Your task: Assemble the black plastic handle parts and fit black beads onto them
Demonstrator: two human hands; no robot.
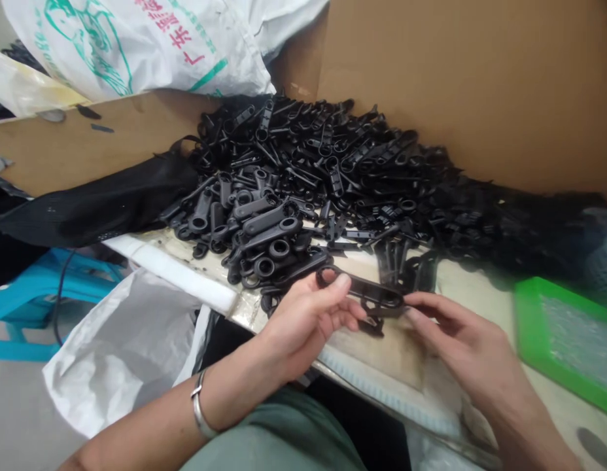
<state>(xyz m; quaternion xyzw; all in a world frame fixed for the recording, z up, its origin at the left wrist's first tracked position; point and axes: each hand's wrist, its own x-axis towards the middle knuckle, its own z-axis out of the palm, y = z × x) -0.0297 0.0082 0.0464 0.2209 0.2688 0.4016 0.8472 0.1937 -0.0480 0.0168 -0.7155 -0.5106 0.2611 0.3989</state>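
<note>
My left hand (308, 320) pinches one end of a long flat black plastic part (369, 292) with a ring at its left end. My right hand (455, 340) grips the part's other end with its fingertips. The part is held just above the table's near edge (382, 366). Behind it lies a big heap of similar black plastic parts (313, 176), several with round eyelets. A silver bracelet (199, 409) sits on my left wrist.
Cardboard walls (480, 85) stand behind the heap. A black bag (97, 203) lies at its left, printed white sacks (137, 46) above. A white plastic bag (121, 347) hangs below the table edge. A green tray (563, 340) sits right, a blue stool (33, 288) left.
</note>
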